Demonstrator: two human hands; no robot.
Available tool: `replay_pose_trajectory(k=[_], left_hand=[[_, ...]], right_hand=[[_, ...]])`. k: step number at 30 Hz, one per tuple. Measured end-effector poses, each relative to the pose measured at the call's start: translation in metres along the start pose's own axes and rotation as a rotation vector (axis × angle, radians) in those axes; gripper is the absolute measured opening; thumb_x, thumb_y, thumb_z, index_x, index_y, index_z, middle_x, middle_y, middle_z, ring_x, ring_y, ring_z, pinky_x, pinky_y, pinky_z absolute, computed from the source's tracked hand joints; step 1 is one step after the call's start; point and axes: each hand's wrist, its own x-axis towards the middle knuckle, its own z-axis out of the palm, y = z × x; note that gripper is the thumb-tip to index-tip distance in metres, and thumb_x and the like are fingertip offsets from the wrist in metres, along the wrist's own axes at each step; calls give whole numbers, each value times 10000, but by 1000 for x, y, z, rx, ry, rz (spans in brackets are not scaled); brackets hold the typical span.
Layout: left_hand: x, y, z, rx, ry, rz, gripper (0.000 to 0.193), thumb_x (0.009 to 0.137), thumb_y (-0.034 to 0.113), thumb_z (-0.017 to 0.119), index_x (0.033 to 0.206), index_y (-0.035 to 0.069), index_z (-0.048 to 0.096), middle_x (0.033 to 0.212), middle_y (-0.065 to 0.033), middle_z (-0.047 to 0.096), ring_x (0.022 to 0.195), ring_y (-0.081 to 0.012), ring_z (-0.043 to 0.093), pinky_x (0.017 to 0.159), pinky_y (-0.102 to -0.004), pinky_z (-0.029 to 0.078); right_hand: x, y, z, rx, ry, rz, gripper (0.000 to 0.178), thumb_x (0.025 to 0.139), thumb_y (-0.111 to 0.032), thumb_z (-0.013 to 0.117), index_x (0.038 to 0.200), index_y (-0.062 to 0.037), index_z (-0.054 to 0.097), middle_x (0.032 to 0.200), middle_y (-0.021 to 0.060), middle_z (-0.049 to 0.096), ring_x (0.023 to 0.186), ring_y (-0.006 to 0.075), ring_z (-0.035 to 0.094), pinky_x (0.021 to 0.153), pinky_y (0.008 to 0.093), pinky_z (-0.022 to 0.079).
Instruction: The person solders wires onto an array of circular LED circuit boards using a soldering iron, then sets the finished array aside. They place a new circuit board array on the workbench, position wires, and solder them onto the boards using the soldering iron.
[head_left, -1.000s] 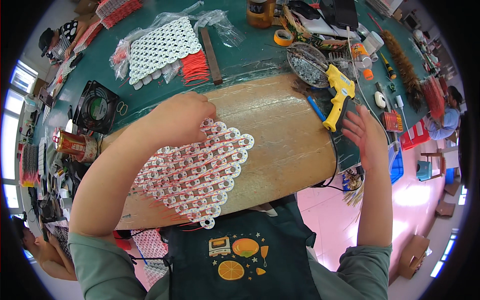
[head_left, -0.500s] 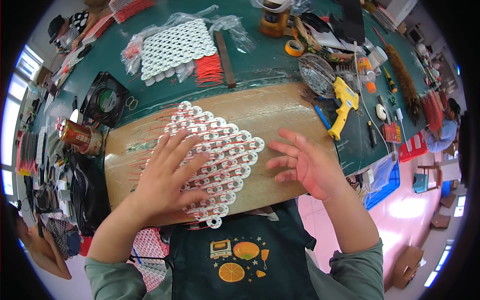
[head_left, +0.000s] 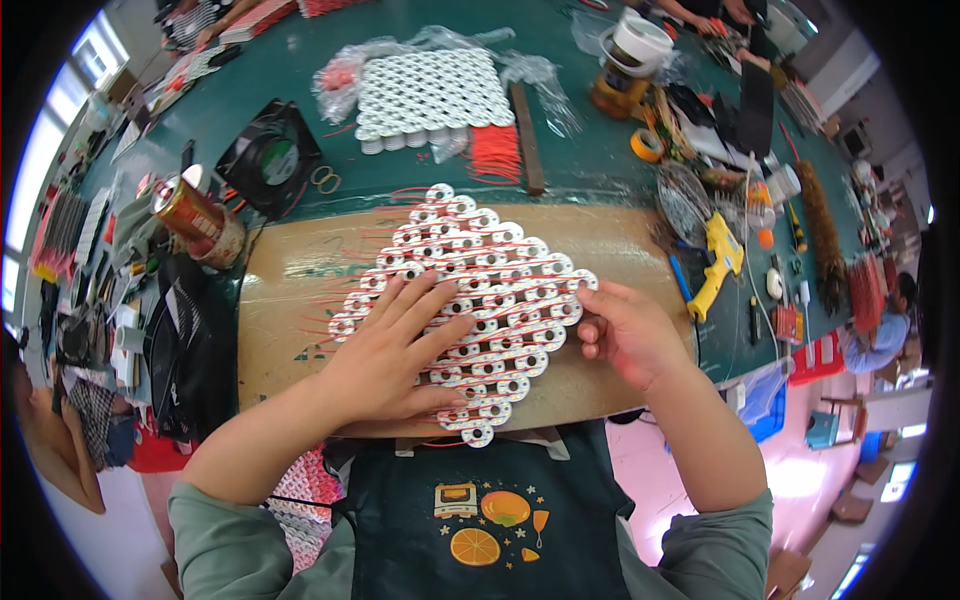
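- Right hand (head_left: 632, 338), clear of the white, red-wired lattice of round discs (head_left: 508, 318) half a second ago, now seemingly pinches its right corner, fingers curled.
- Left hand (head_left: 395, 352) rests flat, fingers spread, gripping nothing, probably steadying it.
- Lattice lies mid-board on brown, glossy sheeting (head_left: 640, 250).

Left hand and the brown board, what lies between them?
The sheet of linked white discs lies between the left hand and the brown board, as the head view shows.
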Motion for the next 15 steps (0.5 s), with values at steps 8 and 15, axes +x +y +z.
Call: replay_pose_trajectory(k=[8, 15], left_hand=[[12, -16, -110, 115, 552, 86, 622, 775, 417, 812, 1258, 64, 644, 1299, -174, 589, 1199, -363, 564, 1034, -445, 443], [14, -26, -190, 360, 943, 91, 415, 877, 297, 758, 1184, 32, 670, 1168, -119, 671, 1086, -233, 635, 961, -348, 481]], right_hand=[[-39, -140, 53, -469, 127, -907, 217, 963, -280, 670, 918, -70, 702, 641, -61, 536, 533, 16, 445, 489, 196, 327], [-18, -206, 54, -824, 257, -1204, 265, 961, -283, 663, 1062, -51, 739, 709, -69, 576, 622, 26, 456, 578, 224, 381]])
